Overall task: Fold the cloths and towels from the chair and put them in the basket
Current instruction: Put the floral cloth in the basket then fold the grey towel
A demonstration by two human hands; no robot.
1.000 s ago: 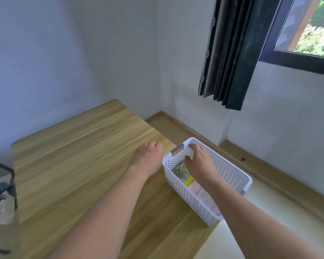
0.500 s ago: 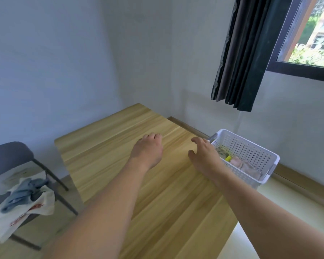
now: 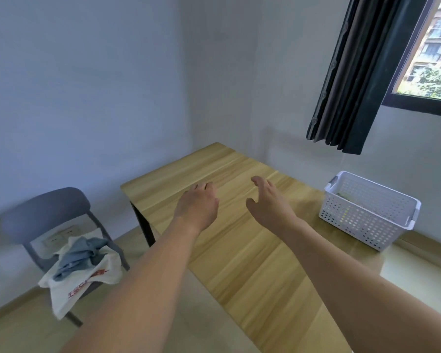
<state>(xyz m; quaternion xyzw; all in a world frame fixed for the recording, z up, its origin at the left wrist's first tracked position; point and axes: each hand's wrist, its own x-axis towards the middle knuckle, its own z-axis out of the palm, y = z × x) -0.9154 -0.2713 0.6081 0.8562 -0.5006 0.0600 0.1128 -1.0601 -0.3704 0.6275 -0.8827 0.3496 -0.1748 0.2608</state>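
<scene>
Both hands hover over the light wooden table (image 3: 239, 250), left hand (image 3: 197, 203) and right hand (image 3: 267, 202) empty with fingers relaxed. The white perforated plastic basket (image 3: 367, 212) sits at the table's right edge. A crumpled blue-grey cloth (image 3: 80, 257) and white towel (image 3: 87, 278) lie on the grey chair (image 3: 46, 212).

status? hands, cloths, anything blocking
Left hand and right hand open, empty, over table. Cloths unfolded on chair. Basket on table. Nothing blocking.
</scene>
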